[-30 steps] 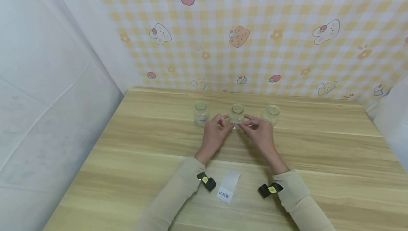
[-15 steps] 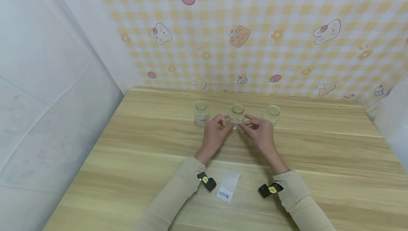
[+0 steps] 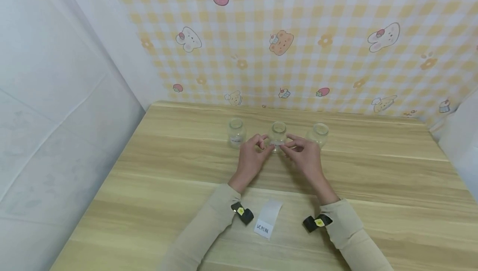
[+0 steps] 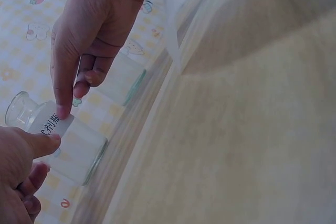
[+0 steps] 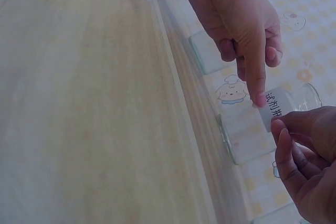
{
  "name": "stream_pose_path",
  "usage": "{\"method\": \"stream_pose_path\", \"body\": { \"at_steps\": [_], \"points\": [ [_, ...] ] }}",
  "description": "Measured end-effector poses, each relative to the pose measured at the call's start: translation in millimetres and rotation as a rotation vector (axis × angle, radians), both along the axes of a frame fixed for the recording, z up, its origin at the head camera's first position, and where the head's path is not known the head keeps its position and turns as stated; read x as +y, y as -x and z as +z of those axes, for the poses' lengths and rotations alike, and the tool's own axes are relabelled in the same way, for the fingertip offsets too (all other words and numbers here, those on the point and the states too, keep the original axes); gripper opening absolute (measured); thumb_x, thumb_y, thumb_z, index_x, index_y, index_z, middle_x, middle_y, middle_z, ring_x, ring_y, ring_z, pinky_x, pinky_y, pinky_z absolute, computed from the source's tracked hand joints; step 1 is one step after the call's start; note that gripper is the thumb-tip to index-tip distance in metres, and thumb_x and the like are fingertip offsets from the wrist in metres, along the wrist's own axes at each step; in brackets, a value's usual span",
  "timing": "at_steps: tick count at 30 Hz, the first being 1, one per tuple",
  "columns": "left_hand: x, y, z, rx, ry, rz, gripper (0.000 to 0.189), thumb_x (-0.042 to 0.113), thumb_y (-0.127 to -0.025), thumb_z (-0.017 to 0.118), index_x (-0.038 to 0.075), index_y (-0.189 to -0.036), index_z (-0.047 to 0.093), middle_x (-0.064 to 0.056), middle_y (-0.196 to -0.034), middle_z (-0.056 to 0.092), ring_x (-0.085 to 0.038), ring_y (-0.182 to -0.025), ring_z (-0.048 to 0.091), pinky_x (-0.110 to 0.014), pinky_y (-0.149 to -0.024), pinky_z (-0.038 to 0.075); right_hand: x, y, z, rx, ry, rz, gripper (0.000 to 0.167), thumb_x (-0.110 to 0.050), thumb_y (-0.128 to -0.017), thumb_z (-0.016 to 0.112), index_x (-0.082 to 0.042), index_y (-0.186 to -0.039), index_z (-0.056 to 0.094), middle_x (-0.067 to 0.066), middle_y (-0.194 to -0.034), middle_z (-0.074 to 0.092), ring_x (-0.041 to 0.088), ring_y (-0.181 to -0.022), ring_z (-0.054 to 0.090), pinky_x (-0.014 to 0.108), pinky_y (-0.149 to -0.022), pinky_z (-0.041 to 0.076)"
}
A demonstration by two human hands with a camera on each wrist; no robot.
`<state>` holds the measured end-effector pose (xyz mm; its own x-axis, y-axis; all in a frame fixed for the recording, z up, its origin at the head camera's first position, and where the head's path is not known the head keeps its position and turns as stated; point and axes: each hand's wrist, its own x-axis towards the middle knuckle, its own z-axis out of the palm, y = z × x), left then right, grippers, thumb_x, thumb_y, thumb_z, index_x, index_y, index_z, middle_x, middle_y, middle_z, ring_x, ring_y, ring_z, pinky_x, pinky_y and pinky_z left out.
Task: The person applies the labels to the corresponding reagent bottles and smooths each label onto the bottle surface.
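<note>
A clear glass bottle (image 3: 278,134) stands in the middle of three on the table, with no cap on its neck. On its front is a white label (image 4: 50,124) with dark printed characters. My left hand (image 3: 249,162) is at the bottle's left side, its thumb pressing that end of the label and its index finger by the glass. My right hand (image 3: 307,161) mirrors it, with the thumb on the label's right end. Both wrist views show the thumbs against the label; the far side of the bottle is hidden.
To the left is another glass bottle (image 3: 235,132) bearing a label. A third bottle (image 3: 319,132) stands right, partly behind my right hand. Between my forearms lies a translucent backing strip (image 3: 271,211) with one printed label (image 3: 262,228). A checked cloth (image 3: 239,47) hangs behind the table.
</note>
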<state>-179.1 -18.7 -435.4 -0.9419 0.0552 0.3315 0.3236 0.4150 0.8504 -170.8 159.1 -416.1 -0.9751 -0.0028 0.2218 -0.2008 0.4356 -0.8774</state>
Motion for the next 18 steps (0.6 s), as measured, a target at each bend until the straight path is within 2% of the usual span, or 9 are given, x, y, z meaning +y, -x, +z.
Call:
{"method": "stream_pose_path", "body": {
  "at_steps": [5,9,14,18],
  "points": [
    [-0.3,-0.1,0.1,0.0,0.005,-0.001,0.038,0.007,-0.088,0.082,0.006,-0.075,0.047,-0.019,-0.115,0.075,-0.029,-0.113,0.072,-0.022,-0.063,0.038,0.6,0.1,-1.0,-0.011,-0.006,-0.001,0.013,-0.007,-0.091,0.08,0.005,-0.088,0.078,0.021,-0.129,0.069,0.011,-0.06,0.071,0.018,-0.052,0.052],
    [-0.5,-0.8,0.4,0.005,0.01,0.001,0.037,0.007,-0.088,0.082,0.004,-0.076,0.047,-0.019,-0.114,0.075,-0.029,-0.113,0.072,-0.023,-0.065,0.04,1.1,-0.2,-0.9,-0.016,-0.003,0.002,0.013,-0.009,-0.091,0.08,0.004,-0.088,0.079,0.019,-0.13,0.069,0.012,-0.062,0.072,0.018,-0.053,0.052],
    [-0.1,-0.8,0.6,0.003,0.017,0.0,0.037,0.008,-0.088,0.082,0.005,-0.076,0.047,-0.019,-0.113,0.075,-0.029,-0.113,0.072,-0.022,-0.063,0.037,2.3,0.2,-2.0,-0.021,0.003,0.007,0.014,-0.01,-0.091,0.081,0.004,-0.09,0.079,0.019,-0.131,0.068,0.013,-0.064,0.073,0.018,-0.055,0.053],
    [0.1,-0.2,0.6,0.003,0.016,-0.002,0.038,0.008,-0.089,0.082,0.005,-0.075,0.047,-0.019,-0.106,0.076,-0.029,-0.114,0.071,-0.024,-0.067,0.041,3.0,1.0,-2.8,-0.026,0.02,0.014,0.015,-0.01,-0.091,0.081,0.005,-0.09,0.079,0.019,-0.131,0.068,0.014,-0.065,0.074,0.019,-0.057,0.054]
  ]
}}
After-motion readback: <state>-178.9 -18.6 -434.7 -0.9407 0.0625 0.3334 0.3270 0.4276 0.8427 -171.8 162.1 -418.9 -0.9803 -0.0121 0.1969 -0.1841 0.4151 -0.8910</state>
